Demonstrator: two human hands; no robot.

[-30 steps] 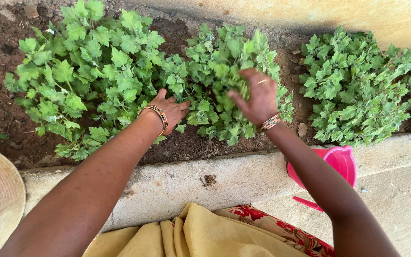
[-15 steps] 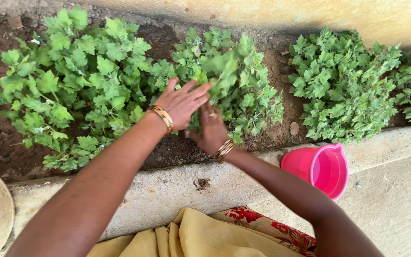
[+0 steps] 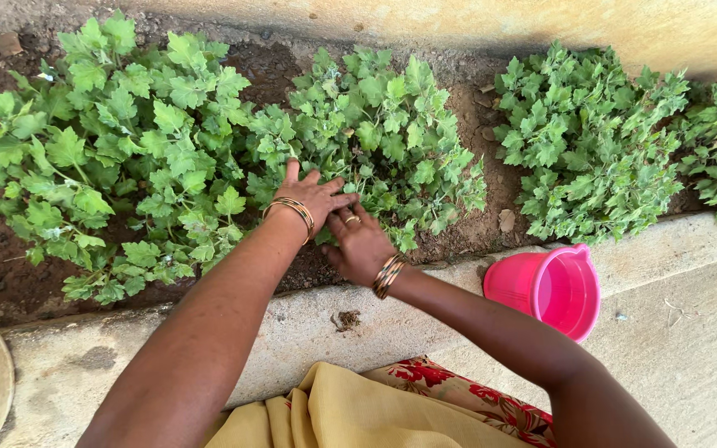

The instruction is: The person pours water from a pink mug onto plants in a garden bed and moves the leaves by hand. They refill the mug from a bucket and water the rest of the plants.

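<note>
Down at the base of the middle leafy plant [image 3: 383, 133] — left hand [image 3: 313, 197] laid flat, fingers spread and clamped on nothing; right hand [image 3: 361, 245] loosely curled just beside it, whether closed on a stem impossible to tell. Best worked low among the stems near the soil [image 3: 309, 265], gently — foliage just beyond both sets of fingertips.

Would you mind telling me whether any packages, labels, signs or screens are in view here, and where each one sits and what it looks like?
None are in view. The only container is a plain pink bucket on the concrete ledge, right of the right hand, with no label showing. The left hand rests among the green leafy plants.
</note>
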